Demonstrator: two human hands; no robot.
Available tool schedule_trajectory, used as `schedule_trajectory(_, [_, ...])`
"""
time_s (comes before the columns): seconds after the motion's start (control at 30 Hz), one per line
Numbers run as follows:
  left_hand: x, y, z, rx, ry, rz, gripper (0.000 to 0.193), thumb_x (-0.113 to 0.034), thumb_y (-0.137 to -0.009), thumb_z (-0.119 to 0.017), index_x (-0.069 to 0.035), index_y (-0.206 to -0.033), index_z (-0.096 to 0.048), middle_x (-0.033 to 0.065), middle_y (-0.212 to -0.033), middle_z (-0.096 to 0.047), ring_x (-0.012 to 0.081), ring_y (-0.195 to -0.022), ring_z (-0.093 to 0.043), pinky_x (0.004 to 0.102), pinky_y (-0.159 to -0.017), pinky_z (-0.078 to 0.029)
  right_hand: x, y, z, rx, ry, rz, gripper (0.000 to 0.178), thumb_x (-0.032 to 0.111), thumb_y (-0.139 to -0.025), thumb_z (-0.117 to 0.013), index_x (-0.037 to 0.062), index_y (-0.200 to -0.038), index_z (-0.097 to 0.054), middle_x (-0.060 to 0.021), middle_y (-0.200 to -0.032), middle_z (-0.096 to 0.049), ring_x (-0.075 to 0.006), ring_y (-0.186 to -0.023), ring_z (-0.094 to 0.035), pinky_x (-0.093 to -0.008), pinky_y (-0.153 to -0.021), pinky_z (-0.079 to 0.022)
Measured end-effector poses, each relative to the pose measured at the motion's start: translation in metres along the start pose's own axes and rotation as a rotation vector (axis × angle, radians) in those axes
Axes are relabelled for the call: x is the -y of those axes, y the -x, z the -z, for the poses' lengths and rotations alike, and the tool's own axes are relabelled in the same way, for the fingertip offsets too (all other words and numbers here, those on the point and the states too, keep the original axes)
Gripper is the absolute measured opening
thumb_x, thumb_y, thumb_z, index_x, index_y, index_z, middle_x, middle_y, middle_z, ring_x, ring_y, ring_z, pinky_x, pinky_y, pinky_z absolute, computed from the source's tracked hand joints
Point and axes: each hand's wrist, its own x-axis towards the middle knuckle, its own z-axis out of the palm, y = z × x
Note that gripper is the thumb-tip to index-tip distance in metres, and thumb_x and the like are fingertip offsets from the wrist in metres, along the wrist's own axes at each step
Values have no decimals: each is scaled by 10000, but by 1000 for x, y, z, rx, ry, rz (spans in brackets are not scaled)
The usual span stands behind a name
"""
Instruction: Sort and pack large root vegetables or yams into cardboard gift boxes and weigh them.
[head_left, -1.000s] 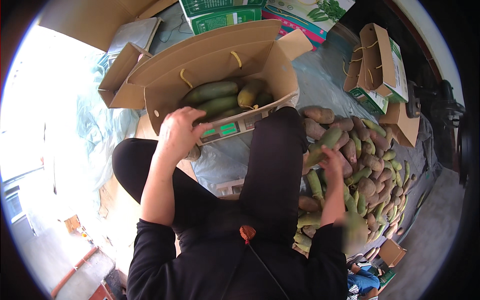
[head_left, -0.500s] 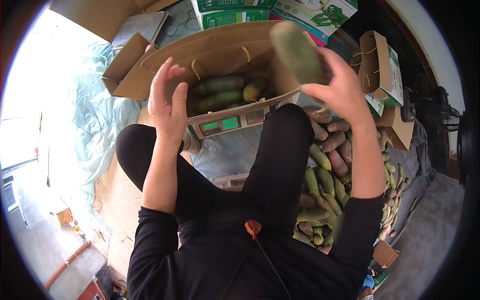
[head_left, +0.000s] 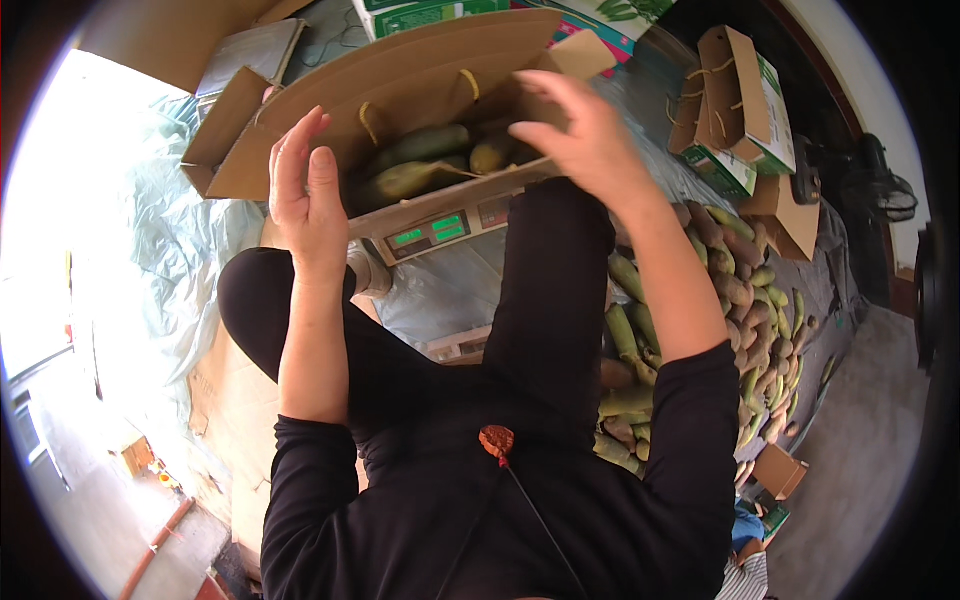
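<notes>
A brown cardboard box point(head_left: 325, 92) with yellow rope handles stands unfolded on a digital scale point(head_left: 430, 236) with a green-lit display. Inside lie several long vegetables that look like green radishes point(head_left: 425, 146), one paler with a thin root tail at the front. At the box's left end my left hand point(head_left: 305, 195) is raised, fingers apart and nothing in it. Over the right end hovers my right hand point(head_left: 580, 135), thumb and fingers spread with no radish between them. The box's right corner is partly hidden behind that hand.
To my right spreads a heap of green and reddish-brown root vegetables point(head_left: 745, 295). Beyond it stand open cartons point(head_left: 735, 110) and a black fan point(head_left: 882, 180). Clear plastic sheeting point(head_left: 175, 200) lies at left. A flat metal-topped device point(head_left: 248, 55) sits behind the box.
My right hand has let go of the green radish and moved left over the box. A paler radish now lies at the front inside. My left hand stays by the left end.
</notes>
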Motion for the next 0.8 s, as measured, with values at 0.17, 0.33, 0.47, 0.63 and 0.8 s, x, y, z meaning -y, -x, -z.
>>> schedule_trajectory(0.17, [-3, 0, -13, 105, -79, -13, 263, -170, -967, -460, -35, -1138, -609, 65, -1109, -617, 119, -1013, -546, 243, -882, -403, -96, 117, 40, -231, -115, -488, 385, 161, -793, -680, 50, -1146, -576, -102, -1030, -645, -219, -941, -614, -316, -807, -486])
schedule_trajectory(0.33, [-7, 5, -15, 151, -101, 107, 312, -202, -984, -414, -7, -1136, -605, 79, -1139, -621, 156, -1095, -552, 302, -975, -386, -147, 275, -20, -323, -11, -824, 177, 200, -806, -652, 62, -916, -643, -147, -800, -664, -242, -727, -654, -358, -669, -515])
schedule_trajectory(0.47, [-12, 11, -26, 197, -84, 111, 351, -250, -992, -402, -5, -1144, -602, 78, -1150, -618, 160, -1107, -548, 308, -997, -369, -144, 389, -80, 170, 247, -880, 241, 246, -755, -652, 117, -957, -623, -142, -913, -655, -355, -861, -623, -449, -737, -500])
schedule_trajectory(0.63, [-16, 18, -34, 246, -102, 121, 380, -294, -989, -415, -5, -1149, -601, 82, -1164, -609, 178, -1124, -533, 313, -1006, -364, -114, 433, -86, 124, 246, -1134, 201, 202, -746, -618, 83, -908, -637, -168, -898, -646, -340, -872, -614, -427, -751, -498])
schedule_trajectory(0.8, [-6, 16, -34, 241, -127, 116, 391, -312, -986, -421, -5, -1145, -604, 88, -1154, -611, 183, -1123, -533, 303, -990, -377, -116, 467, -26, -466, 388, -1237, 248, 128, -698, -696, 52, -927, -641, -121, -777, -620, -283, -731, -609, -385, -674, -490])
